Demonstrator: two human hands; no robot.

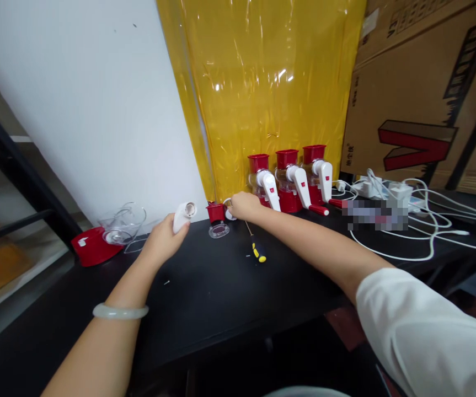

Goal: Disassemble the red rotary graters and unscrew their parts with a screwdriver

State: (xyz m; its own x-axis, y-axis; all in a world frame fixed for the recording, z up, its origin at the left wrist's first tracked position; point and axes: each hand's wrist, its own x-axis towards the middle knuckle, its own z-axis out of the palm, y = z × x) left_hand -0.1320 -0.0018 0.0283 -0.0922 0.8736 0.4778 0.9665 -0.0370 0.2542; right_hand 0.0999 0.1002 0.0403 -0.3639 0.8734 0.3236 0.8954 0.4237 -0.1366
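My left hand (161, 241) is closed around a white plastic handle piece (183, 214), held just above the black table (204, 292). My right hand (242, 205) reaches to the back of the table with its fingers curled on a small white part (226, 203) beside a red and clear grinder piece (217, 219). A yellow-handled screwdriver (255, 247) lies just under my right forearm. Three assembled red and white hand grinders (289, 182) stand in a row to the right of that hand.
A red base with a clear bowl (107, 237) sits at the table's left end. White cables and chargers (399, 204) spread across the right side. Yellow plastic sheeting (262, 82) and a cardboard box (428, 99) stand behind. A dark shelf frame (14, 165) is on the left.
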